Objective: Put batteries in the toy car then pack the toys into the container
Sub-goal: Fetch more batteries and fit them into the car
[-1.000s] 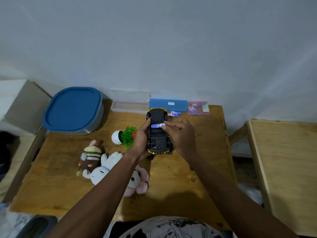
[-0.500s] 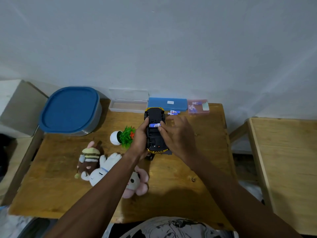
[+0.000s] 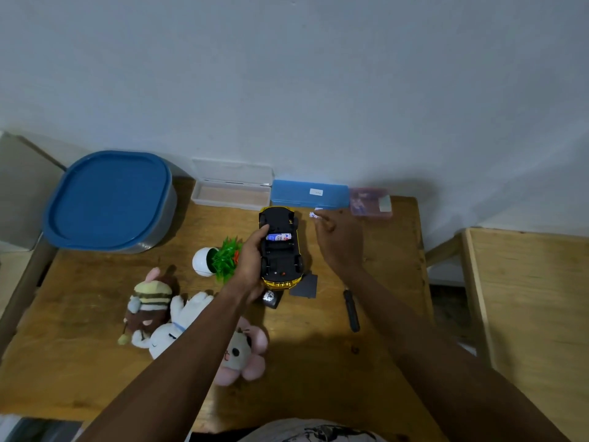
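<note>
On the wooden table [image 3: 318, 362] against a pale wall, the left hand [image 3: 251, 263] grips the toy car [image 3: 280, 250], the right hand [image 3: 338, 240] loosely open.

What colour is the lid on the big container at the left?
Blue; the lid shows clearly in the head view.

wooden table [image 3: 79, 371] with plush toys [image 3: 153, 311], container [image 3: 108, 200], screwdriver [image 3: 351, 311]

We see a grainy wooden counter [image 3: 318, 362], fuzzy cloth plush toys [image 3: 153, 311], a matt plastic lid [image 3: 108, 199], and the toy car's [image 3: 280, 250] black plastic underside.
</note>
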`<state>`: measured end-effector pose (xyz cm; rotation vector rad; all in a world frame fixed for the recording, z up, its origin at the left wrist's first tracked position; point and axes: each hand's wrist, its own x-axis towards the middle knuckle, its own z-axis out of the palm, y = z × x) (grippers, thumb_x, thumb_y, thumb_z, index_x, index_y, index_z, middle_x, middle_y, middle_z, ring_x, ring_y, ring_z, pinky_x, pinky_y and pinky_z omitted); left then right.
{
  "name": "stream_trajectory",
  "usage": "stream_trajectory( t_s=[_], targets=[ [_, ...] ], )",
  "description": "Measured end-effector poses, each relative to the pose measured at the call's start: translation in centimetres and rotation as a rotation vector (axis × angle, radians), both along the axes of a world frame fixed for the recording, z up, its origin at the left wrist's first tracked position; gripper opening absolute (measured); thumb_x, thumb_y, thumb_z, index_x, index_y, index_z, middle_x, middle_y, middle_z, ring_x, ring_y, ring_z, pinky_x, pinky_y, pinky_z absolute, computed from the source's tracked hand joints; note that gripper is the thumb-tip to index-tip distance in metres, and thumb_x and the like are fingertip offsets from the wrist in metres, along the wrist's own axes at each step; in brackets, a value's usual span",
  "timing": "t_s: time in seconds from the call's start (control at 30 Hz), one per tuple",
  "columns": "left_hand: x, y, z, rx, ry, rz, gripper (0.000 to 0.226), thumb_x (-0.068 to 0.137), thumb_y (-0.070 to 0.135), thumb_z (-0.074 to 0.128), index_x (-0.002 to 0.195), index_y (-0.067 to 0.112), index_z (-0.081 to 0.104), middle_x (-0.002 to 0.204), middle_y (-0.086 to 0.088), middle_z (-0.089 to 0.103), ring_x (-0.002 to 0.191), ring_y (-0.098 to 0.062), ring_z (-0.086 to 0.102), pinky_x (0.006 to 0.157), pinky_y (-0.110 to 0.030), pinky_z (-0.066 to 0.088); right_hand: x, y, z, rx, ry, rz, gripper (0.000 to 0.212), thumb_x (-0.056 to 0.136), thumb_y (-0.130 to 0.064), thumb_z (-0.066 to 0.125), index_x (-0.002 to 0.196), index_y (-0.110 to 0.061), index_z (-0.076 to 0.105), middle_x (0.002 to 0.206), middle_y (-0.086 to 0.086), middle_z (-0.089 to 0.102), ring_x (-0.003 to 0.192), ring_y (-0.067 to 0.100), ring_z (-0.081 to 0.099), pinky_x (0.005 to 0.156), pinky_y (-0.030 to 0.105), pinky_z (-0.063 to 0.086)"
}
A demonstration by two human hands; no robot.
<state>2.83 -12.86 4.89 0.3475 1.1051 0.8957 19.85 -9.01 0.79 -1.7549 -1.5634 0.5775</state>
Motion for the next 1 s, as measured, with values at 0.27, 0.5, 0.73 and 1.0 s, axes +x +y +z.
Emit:
stream_trajectory(
  t_s=[0.27, 0.5, 0.73, 1.0],
  targets=[
    [-0.5, 1.2, -1.0, 0.013, -0.035, -0.025, 0.047, 0.102, 0.043, 0.038, 0.117, 0.008, 0.067, 0.096, -0.015, 0.072, 0.081, -0.029, 0.070, 0.075, -0.039, 0.059, 0.9, 3.9, -1.3, -0.111, -0.458, 0.235, 0.022, 0.093, -0.028, 0.056, 0.107, -0.021, 0.072, 0.101, 0.003, 0.061, 0.082, 0.021, 0.061, 0.062, 0.027, 0.036],
    [-1.0, 1.6, -1.2, 0.046, -0.020, -0.035, 0.053, 0.103, 0.046, 0.035, 0.117, 0.007, 0.067, 0.096, -0.016, 0.071, 0.082, -0.031, 0.069, 0.076, -0.040, 0.059, 0.2, 5.1, -1.9, -0.085, -0.677, 0.290, 0.013, 0.090, -0.018, 0.060, 0.096, -0.017, 0.072, 0.097, 0.006, 0.058, 0.074, 0.030, 0.061, 0.064, 0.032, 0.037],
    [-1.3, 1.1, -0.9, 0.069, -0.002, -0.033, 0.056, 0.104, 0.046, 0.033, 0.127, 0.006, 0.064, 0.104, -0.019, 0.070, 0.093, -0.034, 0.068, 0.086, -0.047, 0.055, 0.3, 3.5, -1.6, -0.023, -0.514, 0.324, 0.012, 0.095, -0.020, 0.057, 0.095, -0.015, 0.068, 0.096, 0.004, 0.056, 0.076, 0.017, 0.053, 0.067, 0.029, 0.033],
    [-1.0, -1.0, 0.5, 0.062, 0.020, 0.012, 0.045, 0.105, 0.037, 0.035, 0.113, 0.010, 0.070, 0.097, -0.016, 0.073, 0.086, -0.031, 0.069, 0.079, -0.042, 0.059, -0.9, -3.0, 4.1, -0.192, 0.751, -0.108, 0.014, 0.093, -0.012, 0.066, 0.103, -0.003, 0.069, 0.087, 0.007, 0.074, 0.081, 0.014, 0.071, 0.071, 0.018, 0.056]
  ],
)
